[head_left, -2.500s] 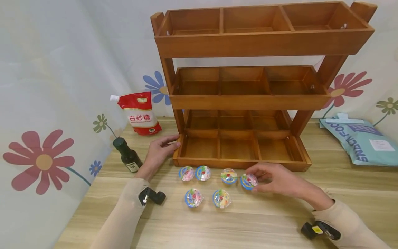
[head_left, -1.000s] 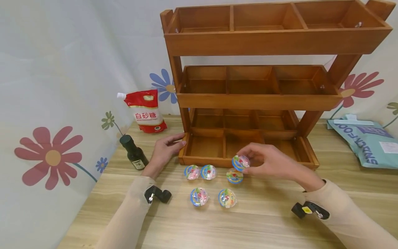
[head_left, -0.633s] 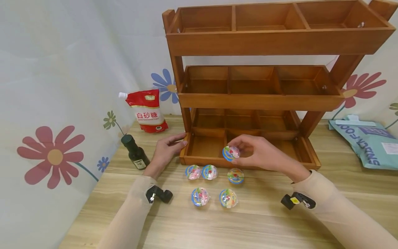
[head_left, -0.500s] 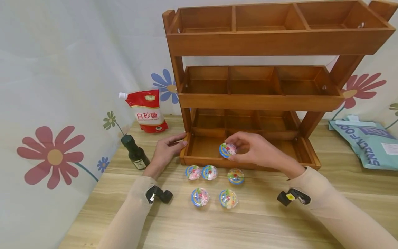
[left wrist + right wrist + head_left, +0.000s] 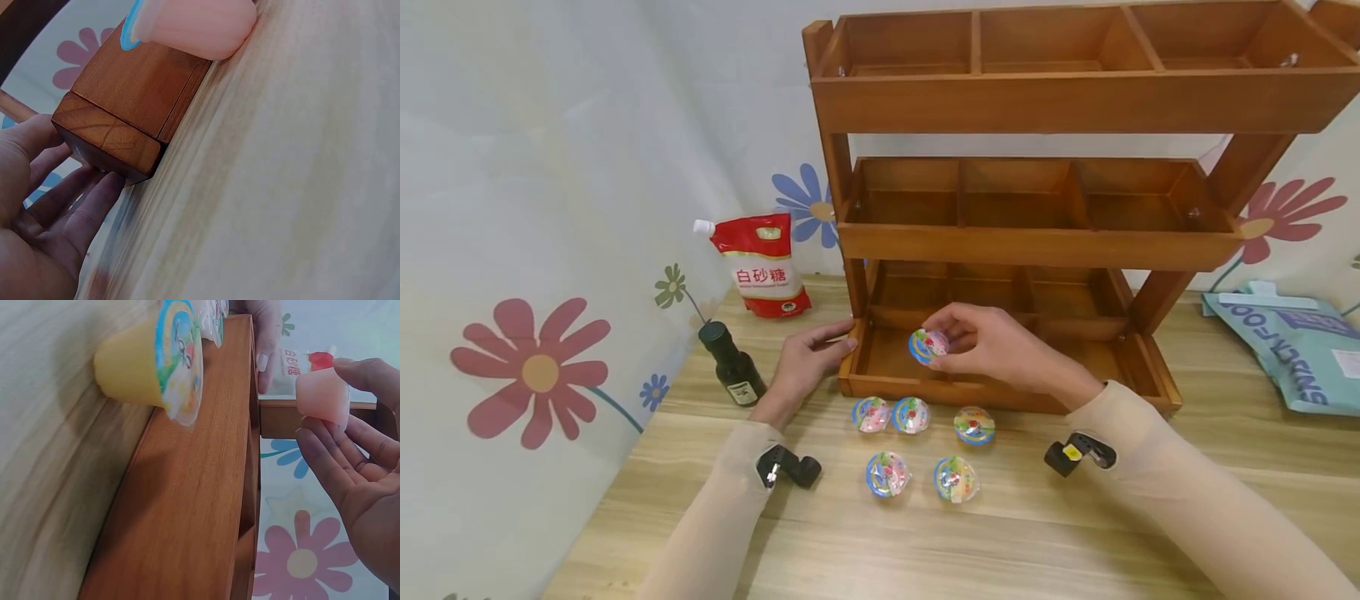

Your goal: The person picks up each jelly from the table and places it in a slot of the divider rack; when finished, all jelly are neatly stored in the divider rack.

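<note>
In the head view my right hand (image 5: 1000, 346) pinches a jelly cup (image 5: 927, 347) between thumb and fingers, above the bottom tier's left compartment. The cup has a blue-edged printed lid; the right wrist view shows its pink body (image 5: 322, 397), held tilted. My left hand (image 5: 805, 362) touches the left end of the wooden three-tier rack (image 5: 1037, 243), its fingertips against the side board. On the table before the rack lie more jelly cups: a pair (image 5: 911, 415) at left, a yellow one (image 5: 974, 425) to their right, and a nearer pink one (image 5: 887, 475) and yellowish one (image 5: 956, 479).
A dark bottle with a green cap (image 5: 730, 363) stands left of my left hand. Behind it is a red and white sugar pouch (image 5: 767, 267). A light-blue snack bag (image 5: 1292, 342) lies right of the rack. Flower-printed cloth hangs behind the table.
My right hand has lifted the jelly cup from the right of the row and carried it left and up over the bottom tier. My left hand stays at the rack's side; the view has shifted slightly.
</note>
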`<state>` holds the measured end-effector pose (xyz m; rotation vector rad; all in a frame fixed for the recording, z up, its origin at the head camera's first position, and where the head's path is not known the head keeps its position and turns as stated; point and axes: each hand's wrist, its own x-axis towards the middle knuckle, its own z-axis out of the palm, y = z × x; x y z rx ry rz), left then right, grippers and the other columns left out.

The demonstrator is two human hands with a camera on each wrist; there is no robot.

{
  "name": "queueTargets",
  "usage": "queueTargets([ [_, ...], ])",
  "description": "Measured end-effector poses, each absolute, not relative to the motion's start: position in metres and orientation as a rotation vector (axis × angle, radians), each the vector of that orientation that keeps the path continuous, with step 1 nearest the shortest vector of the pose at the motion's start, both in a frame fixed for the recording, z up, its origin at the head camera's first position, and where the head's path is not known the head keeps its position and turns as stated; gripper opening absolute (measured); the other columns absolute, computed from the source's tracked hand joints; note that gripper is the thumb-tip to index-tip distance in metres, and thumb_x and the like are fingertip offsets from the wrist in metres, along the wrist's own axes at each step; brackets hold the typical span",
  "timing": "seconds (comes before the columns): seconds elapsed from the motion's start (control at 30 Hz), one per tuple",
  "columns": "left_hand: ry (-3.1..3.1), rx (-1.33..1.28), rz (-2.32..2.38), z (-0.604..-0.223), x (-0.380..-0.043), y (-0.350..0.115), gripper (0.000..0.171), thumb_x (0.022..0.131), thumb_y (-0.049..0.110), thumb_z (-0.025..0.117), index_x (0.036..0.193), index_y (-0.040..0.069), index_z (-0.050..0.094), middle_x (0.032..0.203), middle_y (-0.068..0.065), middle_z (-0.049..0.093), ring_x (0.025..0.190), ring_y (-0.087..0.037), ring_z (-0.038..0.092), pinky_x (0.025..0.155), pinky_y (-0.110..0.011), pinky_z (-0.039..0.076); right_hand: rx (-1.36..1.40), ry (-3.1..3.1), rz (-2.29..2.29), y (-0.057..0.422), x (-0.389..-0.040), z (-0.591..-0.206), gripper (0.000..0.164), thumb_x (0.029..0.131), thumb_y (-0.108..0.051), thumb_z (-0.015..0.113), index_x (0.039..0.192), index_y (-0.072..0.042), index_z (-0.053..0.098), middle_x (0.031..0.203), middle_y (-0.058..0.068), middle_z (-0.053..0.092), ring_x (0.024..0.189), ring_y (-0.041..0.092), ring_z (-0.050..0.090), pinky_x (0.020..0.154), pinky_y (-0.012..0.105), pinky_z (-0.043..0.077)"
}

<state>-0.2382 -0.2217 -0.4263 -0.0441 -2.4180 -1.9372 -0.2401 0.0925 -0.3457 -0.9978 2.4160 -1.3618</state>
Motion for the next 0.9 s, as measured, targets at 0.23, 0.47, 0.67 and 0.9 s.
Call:
queueTargets([
  [0.23,-2.392,-0.028,-1.978,-0.426,-0.239,-0.220,0.038,0.100,0.013,0.077,0.137,0.006,0.072,0.139,-0.011,0.069,0.116,-0.023,0.070,0.090,-0.027,0.062,-0.991,2.443,-1.324,0.081,-0.252,-0.343,0.046,0.091,-0.018,0.088,0.131,-0.005,0.068,0.113,0.007,0.072,0.103,0.023,0.070,0.091,0.036,0.062],
  [0.47,-2.359,-0.011,-2.023,-0.429,-0.240,-0.221,0.038,0.099,0.010,0.077,0.137,0.005,0.073,0.137,-0.014,0.070,0.112,-0.021,0.071,0.089,-0.028,0.062,-1.007,2.436,-1.310,0.067,-0.262,-0.341,0.047,0.091,-0.020,0.088,0.130,-0.003,0.068,0.114,0.009,0.071,0.104,0.023,0.069,0.094,0.035,0.062],
  [0.67,-2.361,0.002,-2.034,-0.430,-0.241,-0.222,0.038,0.099,0.012,0.077,0.136,0.006,0.073,0.137,-0.013,0.070,0.113,-0.023,0.072,0.089,-0.029,0.063,-1.036,2.447,-1.284,0.054,-0.267,-0.345,0.045,0.091,-0.020,0.087,0.128,-0.003,0.069,0.113,0.009,0.071,0.104,0.023,0.069,0.093,0.035,0.061],
  [0.9,-2.381,-0.021,-2.000,-0.429,-0.241,-0.222,0.038,0.100,0.014,0.077,0.137,0.006,0.073,0.138,-0.011,0.070,0.117,-0.025,0.070,0.091,-0.028,0.062,-1.043,2.468,-1.205,0.044,-0.271,-0.346,0.047,0.091,-0.023,0.086,0.129,-0.002,0.067,0.115,0.011,0.071,0.107,0.025,0.068,0.095,0.038,0.060],
])
